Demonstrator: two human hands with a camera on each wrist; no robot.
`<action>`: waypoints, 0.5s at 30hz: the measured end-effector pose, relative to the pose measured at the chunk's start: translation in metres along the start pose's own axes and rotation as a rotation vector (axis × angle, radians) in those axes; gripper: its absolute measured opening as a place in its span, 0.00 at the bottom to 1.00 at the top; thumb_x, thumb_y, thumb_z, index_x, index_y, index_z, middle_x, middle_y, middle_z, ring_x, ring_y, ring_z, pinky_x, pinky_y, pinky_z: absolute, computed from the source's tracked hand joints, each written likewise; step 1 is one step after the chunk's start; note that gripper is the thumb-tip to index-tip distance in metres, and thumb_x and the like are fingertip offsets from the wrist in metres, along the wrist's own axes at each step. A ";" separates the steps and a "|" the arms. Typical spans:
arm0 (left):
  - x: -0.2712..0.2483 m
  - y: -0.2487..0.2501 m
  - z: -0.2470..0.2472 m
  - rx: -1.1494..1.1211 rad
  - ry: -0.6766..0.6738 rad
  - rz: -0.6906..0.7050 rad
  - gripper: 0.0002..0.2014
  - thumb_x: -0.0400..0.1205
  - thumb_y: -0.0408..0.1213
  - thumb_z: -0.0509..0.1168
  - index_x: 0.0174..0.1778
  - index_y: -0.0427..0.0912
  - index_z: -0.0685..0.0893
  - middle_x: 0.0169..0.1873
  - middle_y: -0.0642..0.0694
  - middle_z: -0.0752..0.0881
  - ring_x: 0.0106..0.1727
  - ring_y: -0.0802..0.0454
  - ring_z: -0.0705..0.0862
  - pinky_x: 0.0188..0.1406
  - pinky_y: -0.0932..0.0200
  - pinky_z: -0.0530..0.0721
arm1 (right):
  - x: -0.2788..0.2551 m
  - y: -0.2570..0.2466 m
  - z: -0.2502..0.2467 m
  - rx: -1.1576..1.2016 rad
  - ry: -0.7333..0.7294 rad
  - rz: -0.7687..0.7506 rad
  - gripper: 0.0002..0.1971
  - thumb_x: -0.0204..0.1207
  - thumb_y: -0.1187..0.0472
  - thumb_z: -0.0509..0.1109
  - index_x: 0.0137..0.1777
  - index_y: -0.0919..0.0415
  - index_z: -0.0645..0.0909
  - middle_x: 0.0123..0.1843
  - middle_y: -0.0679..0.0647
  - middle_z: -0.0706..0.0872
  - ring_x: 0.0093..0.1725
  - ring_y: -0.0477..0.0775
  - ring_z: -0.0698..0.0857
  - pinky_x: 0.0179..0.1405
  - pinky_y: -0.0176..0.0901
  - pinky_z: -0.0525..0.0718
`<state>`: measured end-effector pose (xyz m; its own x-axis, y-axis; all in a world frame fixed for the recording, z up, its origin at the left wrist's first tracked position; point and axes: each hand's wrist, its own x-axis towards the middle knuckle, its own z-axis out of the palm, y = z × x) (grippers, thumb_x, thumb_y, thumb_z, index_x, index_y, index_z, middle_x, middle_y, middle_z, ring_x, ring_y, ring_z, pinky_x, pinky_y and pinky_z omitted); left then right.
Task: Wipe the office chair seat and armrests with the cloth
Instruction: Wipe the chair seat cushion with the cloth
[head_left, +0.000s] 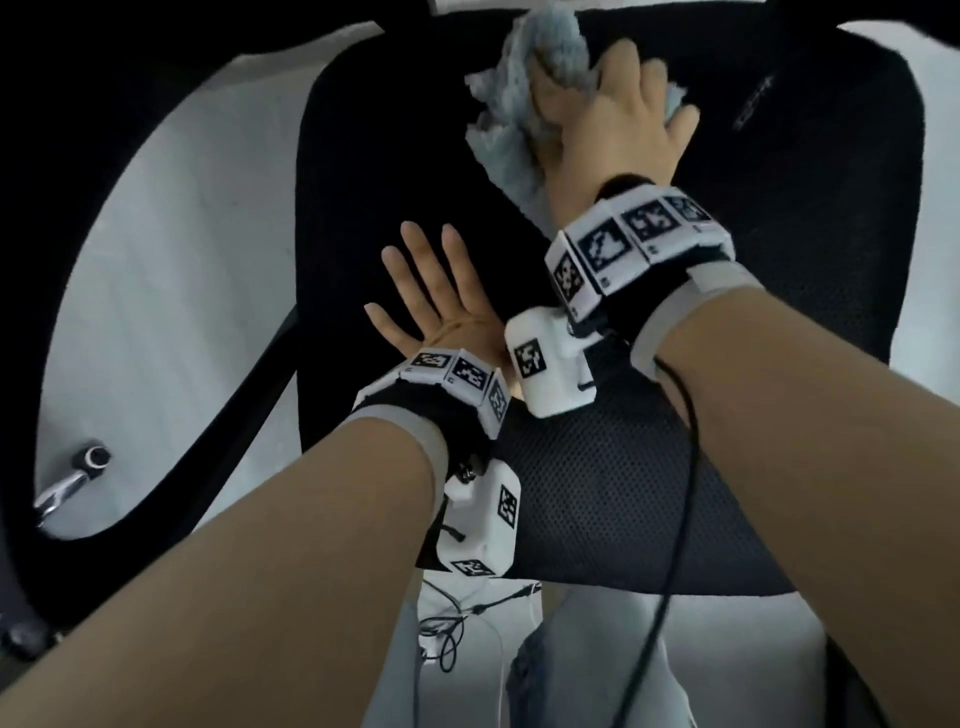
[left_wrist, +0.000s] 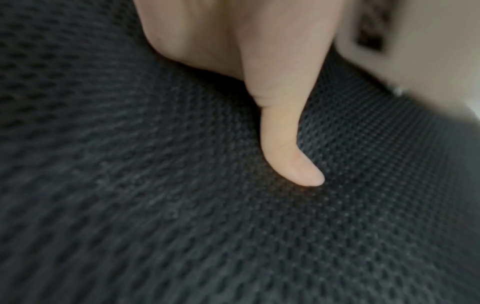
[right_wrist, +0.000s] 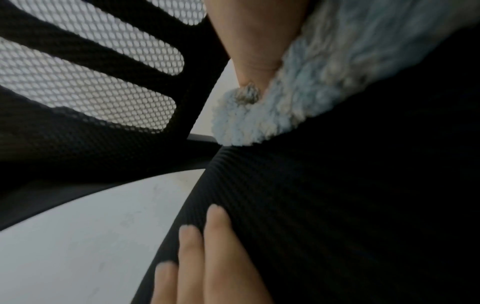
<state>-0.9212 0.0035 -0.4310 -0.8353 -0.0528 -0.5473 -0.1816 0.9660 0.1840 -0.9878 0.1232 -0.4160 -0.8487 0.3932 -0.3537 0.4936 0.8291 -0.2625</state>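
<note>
The black mesh office chair seat (head_left: 623, 493) fills the middle of the head view. My right hand (head_left: 618, 119) grips a bunched, fluffy light-blue cloth (head_left: 511, 130) and holds it down on the seat near its back edge. The right wrist view shows that cloth (right_wrist: 324, 86) under my right hand (right_wrist: 249, 41) against the dark seat (right_wrist: 337, 205). My left hand (head_left: 436, 306) lies flat on the seat's left part with straight, spread fingers and holds nothing. Its thumb (left_wrist: 283, 144) rests on the mesh (left_wrist: 155, 205).
A curved black armrest (head_left: 104, 130) loops at the left over pale floor (head_left: 171, 312). The mesh backrest (right_wrist: 91, 72) rises behind the seat. A chrome chair part (head_left: 78, 473) shows low left. Loose cables (head_left: 447, 623) hang in front of my legs.
</note>
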 end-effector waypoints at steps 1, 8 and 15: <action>0.003 -0.002 -0.001 0.077 0.002 0.039 0.33 0.80 0.57 0.27 0.80 0.47 0.35 0.82 0.40 0.41 0.83 0.40 0.40 0.76 0.30 0.35 | -0.011 0.008 0.002 0.002 -0.004 0.000 0.22 0.79 0.59 0.59 0.73 0.41 0.68 0.73 0.61 0.66 0.72 0.66 0.63 0.69 0.67 0.58; 0.014 -0.006 -0.010 0.268 -0.355 0.114 0.81 0.49 0.65 0.78 0.56 0.40 0.07 0.67 0.33 0.15 0.73 0.32 0.19 0.62 0.29 0.24 | -0.094 0.058 0.028 -0.011 -0.015 -0.088 0.22 0.68 0.59 0.71 0.62 0.43 0.81 0.49 0.61 0.79 0.49 0.59 0.67 0.50 0.65 0.72; 0.011 -0.005 0.003 0.191 -0.066 0.112 0.56 0.73 0.66 0.54 0.66 0.47 0.11 0.78 0.37 0.27 0.79 0.37 0.28 0.72 0.24 0.32 | -0.038 0.023 0.017 -0.011 0.078 0.042 0.24 0.78 0.60 0.63 0.71 0.36 0.70 0.63 0.58 0.71 0.62 0.63 0.68 0.62 0.62 0.62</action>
<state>-0.9277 -0.0007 -0.4402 -0.8080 0.0682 -0.5853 0.0170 0.9956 0.0926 -0.9413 0.1203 -0.4235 -0.8395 0.4574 -0.2932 0.5275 0.8154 -0.2384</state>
